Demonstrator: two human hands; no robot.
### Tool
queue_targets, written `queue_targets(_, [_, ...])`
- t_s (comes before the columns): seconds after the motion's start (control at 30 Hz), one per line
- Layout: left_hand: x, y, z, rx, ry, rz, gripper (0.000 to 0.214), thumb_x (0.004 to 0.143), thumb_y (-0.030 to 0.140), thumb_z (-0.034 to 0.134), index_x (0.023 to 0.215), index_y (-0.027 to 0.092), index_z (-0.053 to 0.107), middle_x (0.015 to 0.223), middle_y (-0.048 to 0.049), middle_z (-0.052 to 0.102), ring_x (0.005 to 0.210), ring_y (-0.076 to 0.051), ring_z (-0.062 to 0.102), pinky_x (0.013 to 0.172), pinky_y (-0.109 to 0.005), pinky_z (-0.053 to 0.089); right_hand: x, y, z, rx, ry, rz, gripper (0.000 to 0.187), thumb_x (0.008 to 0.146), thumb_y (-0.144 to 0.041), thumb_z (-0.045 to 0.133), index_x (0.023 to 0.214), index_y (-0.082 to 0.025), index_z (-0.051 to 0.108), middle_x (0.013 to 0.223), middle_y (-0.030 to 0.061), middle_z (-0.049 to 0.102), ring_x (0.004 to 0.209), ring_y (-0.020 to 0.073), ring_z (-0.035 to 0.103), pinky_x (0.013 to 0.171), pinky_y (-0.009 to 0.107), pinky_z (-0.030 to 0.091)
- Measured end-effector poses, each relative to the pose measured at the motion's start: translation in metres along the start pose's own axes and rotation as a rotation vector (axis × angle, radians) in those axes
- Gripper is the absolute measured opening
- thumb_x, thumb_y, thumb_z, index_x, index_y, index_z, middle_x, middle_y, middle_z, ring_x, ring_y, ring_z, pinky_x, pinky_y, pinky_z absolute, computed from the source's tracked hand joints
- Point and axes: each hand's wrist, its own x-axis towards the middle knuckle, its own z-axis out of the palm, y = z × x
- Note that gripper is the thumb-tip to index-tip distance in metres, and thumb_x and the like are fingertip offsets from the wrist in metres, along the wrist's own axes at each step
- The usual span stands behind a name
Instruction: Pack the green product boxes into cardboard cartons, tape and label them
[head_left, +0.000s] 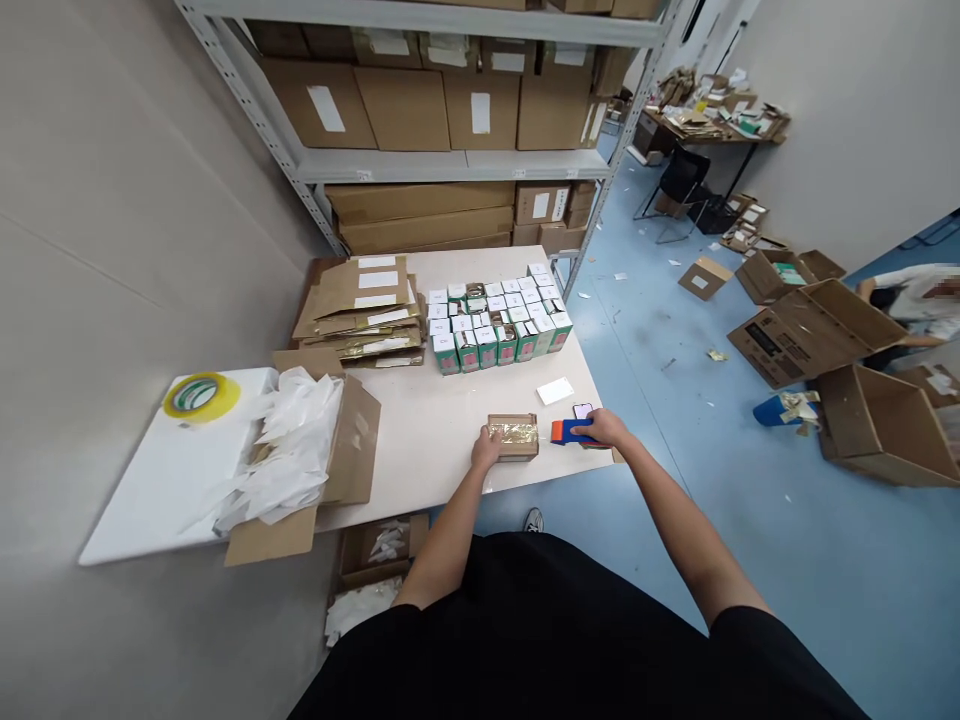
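Note:
A small brown cardboard box with shiny tape across its top lies near the front edge of the white table. My left hand presses against the box's left end, fingers curled on it. My right hand is closed round an orange and blue tape dispenser just right of the box, at the table's right edge. A phone lies behind the dispenser.
Several small green and white boxes stand in rows mid-table, flattened cartons to their left. An open carton of white bags and a yellow tape roll sit left. Shelving with cartons stands behind. Open cartons litter the blue floor; a person crouches far right.

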Motion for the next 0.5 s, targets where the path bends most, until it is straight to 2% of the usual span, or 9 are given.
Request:
queue_targets(0.1, [0.003, -0.005, -0.001, 0.001, 0.0, 0.011, 0.049, 0.102, 0.06, 0.039, 0.129, 0.022, 0.054, 0.124, -0.0137, 0.073, 0.113, -0.03, 0.07, 0.091, -0.038, 0.052, 0.0, 0.022, 0.003, 0.019, -0.012, 0.023, 0.045, 0.078, -0.065, 0.075, 0.083, -0.02, 0.074, 0.089, 0.0091, 0.076, 0.084, 0.0241, 0.07, 0.058, 0.026, 0.036])
queue_targets(0.2, [0.008, -0.014, -0.006, -0.019, 0.005, 0.031, 0.047, 0.102, 0.059, 0.044, 0.127, 0.022, 0.056, 0.125, -0.0122, 0.073, 0.117, -0.029, 0.068, 0.096, -0.037, 0.051, 0.004, 0.015, 0.016, 0.039, -0.009, -0.008, 0.045, 0.079, -0.065, 0.075, 0.081, -0.02, 0.074, 0.086, 0.0079, 0.075, 0.082, 0.0224, 0.069, 0.058, 0.026, 0.035])
queue_targets(0.37, [0.022, -0.04, -0.033, -0.124, 0.011, 0.082, 0.041, 0.101, 0.051, 0.052, 0.125, 0.019, 0.063, 0.128, -0.0103, 0.073, 0.12, -0.025, 0.067, 0.102, -0.034, 0.051, 0.012, -0.036, 0.041, 0.091, 0.01, -0.086, 0.05, 0.082, -0.069, 0.071, 0.086, -0.02, 0.075, 0.087, 0.0069, 0.075, 0.081, 0.0206, 0.068, 0.06, 0.025, 0.037])
queue_targets(0.5, [0.024, -0.071, -0.069, -0.111, 0.069, 0.049, 0.038, 0.104, 0.044, 0.053, 0.129, 0.017, 0.064, 0.129, -0.0125, 0.07, 0.113, -0.023, 0.069, 0.097, -0.033, 0.055, 0.015, -0.096, 0.056, 0.12, 0.011, -0.194, 0.054, 0.087, -0.073, 0.064, 0.092, -0.02, 0.075, 0.091, 0.0062, 0.076, 0.084, 0.0191, 0.069, 0.062, 0.023, 0.038])
